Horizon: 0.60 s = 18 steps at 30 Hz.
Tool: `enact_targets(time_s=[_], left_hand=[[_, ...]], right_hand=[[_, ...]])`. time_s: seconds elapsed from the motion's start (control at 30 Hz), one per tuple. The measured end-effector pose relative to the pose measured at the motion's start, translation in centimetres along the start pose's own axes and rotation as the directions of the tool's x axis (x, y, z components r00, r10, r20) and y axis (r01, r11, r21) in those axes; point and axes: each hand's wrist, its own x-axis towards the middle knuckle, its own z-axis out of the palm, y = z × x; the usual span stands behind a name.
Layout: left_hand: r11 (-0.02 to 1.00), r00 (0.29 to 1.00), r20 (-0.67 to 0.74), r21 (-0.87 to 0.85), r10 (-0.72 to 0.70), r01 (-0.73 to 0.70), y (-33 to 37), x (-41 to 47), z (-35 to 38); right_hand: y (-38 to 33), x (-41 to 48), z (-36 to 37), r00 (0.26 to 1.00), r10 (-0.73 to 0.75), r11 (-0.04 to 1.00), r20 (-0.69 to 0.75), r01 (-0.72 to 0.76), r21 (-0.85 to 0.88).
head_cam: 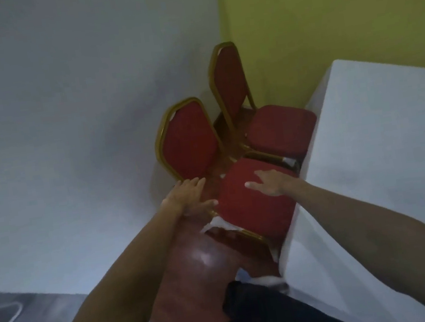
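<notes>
Two red padded chairs with gold metal frames stand in a corner. The near chair (256,209) has its backrest toward the white wall. My right hand (269,184) lies flat on its seat cushion, fingers straight. My left hand (188,198) reaches to the left edge of the seat, just below the backrest, with fingers spread and holding nothing. A white scrap (219,224) hangs at the seat's front left corner. The far chair (280,129) stands behind it, against the green wall.
A white-covered table (386,163) runs along the right, tight against both chairs. A white wall (64,127) is on the left, a green wall (334,7) behind. The floor (194,272) is glossy reddish-brown. My dark trouser leg (268,316) shows below.
</notes>
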Motion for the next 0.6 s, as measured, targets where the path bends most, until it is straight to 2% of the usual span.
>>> enact_targets(time_s=[0.2, 0.33, 0.43, 0.5, 0.6], left_hand=[[0.993, 0.998, -0.018, 0.104, 0.061, -0.058, -7.6, 6.3, -3.9], [0.971, 0.989, -0.01, 0.195, 0.145, -0.14, -11.3, 10.1, -7.0], [0.941, 0.978, -0.016, 0.275, 0.21, -0.198, -14.2, 13.1, -8.7], [0.881, 0.952, 0.008, 0.375, 0.307, -0.288, -17.0, 15.7, -8.9], [0.738, 0.886, 0.101, 0.516, 0.452, -0.435, -21.6, 19.8, -10.1]], right_hand=[[-3.5, 6.8, -3.7, 1.0, 0.02, 0.999, 0.011, -0.02, 0.035], [-6.3, 9.5, -6.0, 1.0, -0.003, 0.995, -0.025, 0.006, 0.102], [-7.4, 12.1, -7.0, 0.998, 0.043, 0.986, -0.045, -0.035, 0.164], [-6.9, 15.8, -6.2, 0.992, 0.107, 0.969, -0.071, -0.088, 0.229], [-7.1, 20.2, -5.9, 0.972, 0.198, 0.942, -0.129, -0.152, 0.3]])
